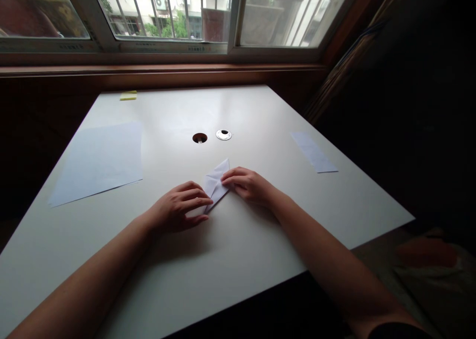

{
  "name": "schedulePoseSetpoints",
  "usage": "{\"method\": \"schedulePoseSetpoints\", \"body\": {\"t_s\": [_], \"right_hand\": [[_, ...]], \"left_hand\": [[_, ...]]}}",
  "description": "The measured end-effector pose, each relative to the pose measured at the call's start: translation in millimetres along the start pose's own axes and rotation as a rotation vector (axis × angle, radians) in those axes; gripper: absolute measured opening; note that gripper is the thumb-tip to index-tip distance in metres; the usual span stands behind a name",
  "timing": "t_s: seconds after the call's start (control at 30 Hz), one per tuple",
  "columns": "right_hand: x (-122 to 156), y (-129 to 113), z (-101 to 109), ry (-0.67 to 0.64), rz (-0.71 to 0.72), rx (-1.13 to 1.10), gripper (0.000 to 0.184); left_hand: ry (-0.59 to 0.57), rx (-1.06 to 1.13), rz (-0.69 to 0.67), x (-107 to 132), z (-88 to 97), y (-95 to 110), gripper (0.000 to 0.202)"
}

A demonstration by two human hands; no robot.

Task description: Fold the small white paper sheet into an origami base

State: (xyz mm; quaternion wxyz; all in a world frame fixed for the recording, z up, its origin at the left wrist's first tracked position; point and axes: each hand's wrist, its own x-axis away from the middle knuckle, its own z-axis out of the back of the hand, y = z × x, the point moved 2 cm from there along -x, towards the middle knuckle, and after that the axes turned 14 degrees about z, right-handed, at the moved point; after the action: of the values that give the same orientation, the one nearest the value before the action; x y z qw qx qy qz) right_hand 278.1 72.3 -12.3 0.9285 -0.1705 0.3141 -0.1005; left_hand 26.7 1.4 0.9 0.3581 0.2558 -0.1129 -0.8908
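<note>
A small piece of folded white paper (214, 182) lies near the middle of the white table, one pointed corner aimed away from me. Creases and overlapping flaps show on its upper face. From the left, my left hand (184, 205) touches the paper's near left edge with its fingertips, while the thumb sits apart on the near side. My right hand (247, 184) has its fingers bent over the paper's right edge, index fingertip on top and the thumb partly hidden beneath. Both hands rest low, close to the tabletop.
Large white sheets (100, 160) lie at the left of the table (253, 259), and a narrow paper strip (312, 153) at the right. Beyond the hands are a round hole (200, 138) and a ring-shaped cover (223, 136). Yellow sticky notes (128, 96) sit by the far edge, below a window.
</note>
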Motion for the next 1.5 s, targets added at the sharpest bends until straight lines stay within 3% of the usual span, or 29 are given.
{"method": "schedulePoseSetpoints", "body": {"t_s": [0.2, 0.4, 0.63, 0.87, 1.1, 1.5], "right_hand": [[-6.4, -4.3, -3.4, -0.001, -0.051, 0.055, 0.016], [-9.7, -3.3, -10.0, -0.009, -0.185, 0.107, 0.019], [-12.6, -6.4, -7.5, -0.108, -0.283, -0.024, 0.006], [-15.4, -13.7, -1.0, -0.187, -0.345, -0.149, 0.007], [-16.1, -12.7, -6.8, -0.219, -0.315, -0.080, 0.004], [-15.8, -17.5, -17.4, -0.234, -0.272, 0.132, 0.009]], "left_hand": [[0.017, -0.061, 0.079, -3.3, -10.1, -7.5, 0.037], [-0.063, -0.129, 0.071, -1.1, -15.5, -12.8, 0.045], [-0.159, -0.144, 0.002, -1.0, -15.5, -2.1, 0.045], [-0.121, -0.122, -0.028, -3.1, -15.7, 1.8, 0.042], [-0.088, -0.078, -0.082, -1.3, -14.5, 1.7, 0.030], [-0.217, 0.085, -0.106, -2.8, -2.2, 9.2, 0.030]]}}
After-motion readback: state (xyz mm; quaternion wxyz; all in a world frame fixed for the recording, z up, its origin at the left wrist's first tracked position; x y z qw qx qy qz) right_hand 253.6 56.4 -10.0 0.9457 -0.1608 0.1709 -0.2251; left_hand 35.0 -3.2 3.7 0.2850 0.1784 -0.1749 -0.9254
